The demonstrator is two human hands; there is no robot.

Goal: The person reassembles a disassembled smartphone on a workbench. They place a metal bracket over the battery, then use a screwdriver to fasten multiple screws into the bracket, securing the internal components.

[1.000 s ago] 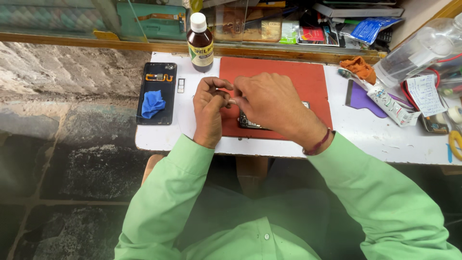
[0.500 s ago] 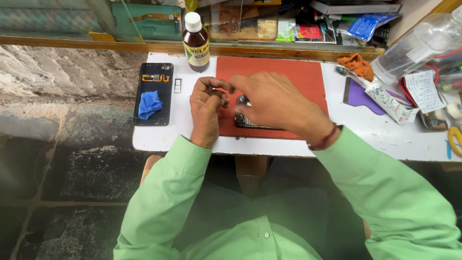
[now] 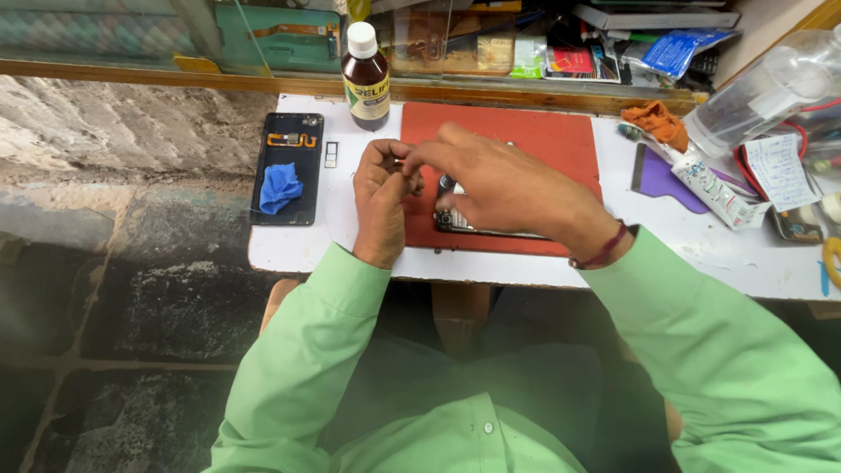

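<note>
- Pinching a tiny part between the fingertips of both hands, a person in a green shirt works at a white table [image 3: 543, 263]; the left hand [image 3: 381, 197] is curled tight around the piece and the right hand [image 3: 499, 180] meets it, thumb and forefinger closed on the same spot. The part itself is too small to make out.
- Lying on the red mat [image 3: 543, 140] just beneath the right hand is an opened phone [image 3: 455, 219], its innards showing and mostly hidden by the palm.
- A judgement on progress: the phone looks already stripped down, with its dark back panel [image 3: 287, 168] set well apart to the left, a blue cloth [image 3: 279, 187] on it and a small tray piece [image 3: 331, 154] just beside it. Putting it together again appears still undone.
- Counted: one mat, one opened phone, one back panel, one blue cloth.
- Also one brown bottle [image 3: 365, 66] with a white cap at the mat's far left corner, one white tube [image 3: 714, 188], one orange rag [image 3: 659, 123], one purple sheet [image 3: 661, 175] and one clear plastic bottle [image 3: 762, 92] to the right.
</note>
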